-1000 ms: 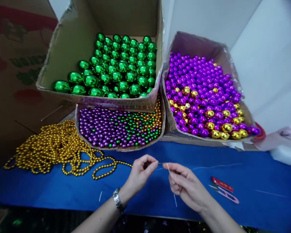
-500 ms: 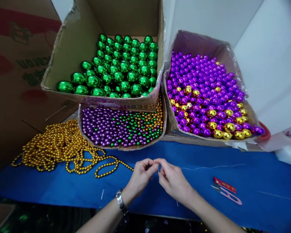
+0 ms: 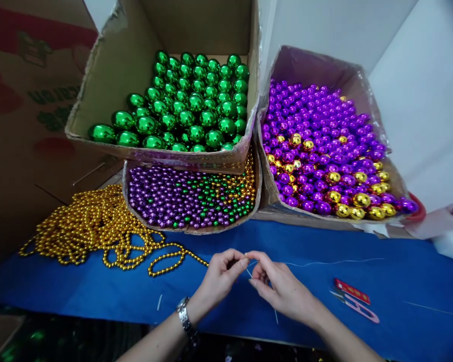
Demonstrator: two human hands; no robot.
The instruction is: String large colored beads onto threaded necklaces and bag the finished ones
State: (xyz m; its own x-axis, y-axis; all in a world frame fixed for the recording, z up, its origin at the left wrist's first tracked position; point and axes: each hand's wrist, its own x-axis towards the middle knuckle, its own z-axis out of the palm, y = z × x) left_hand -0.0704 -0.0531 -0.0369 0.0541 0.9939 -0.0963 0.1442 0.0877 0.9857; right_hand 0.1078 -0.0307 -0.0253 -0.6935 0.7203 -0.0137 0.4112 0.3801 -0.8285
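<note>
My left hand point(image 3: 221, 277), with a watch on its wrist, pinches the end of a gold bead strand point(image 3: 162, 254) that trails left over the blue table cover point(image 3: 98, 296). My right hand point(image 3: 279, 286) meets it fingertip to fingertip, pinching a thin white thread point(image 3: 335, 262) that runs off to the right. A short thread end hangs between the two hands. Both hands hover just above the cloth, in front of a shallow tray of small purple, green and gold beads point(image 3: 191, 196).
A heap of gold bead strands point(image 3: 86, 229) lies at the left. Behind stand a carton of large green balls point(image 3: 189, 108) and a carton of purple and gold balls point(image 3: 324, 146). Pink scissors point(image 3: 357, 305) and a red item point(image 3: 352, 291) lie at the right.
My right hand moved left to meet my left hand, closing the gap between the fingertips. The long thread end it held upright a second ago now shows only as a short piece between the hands.
</note>
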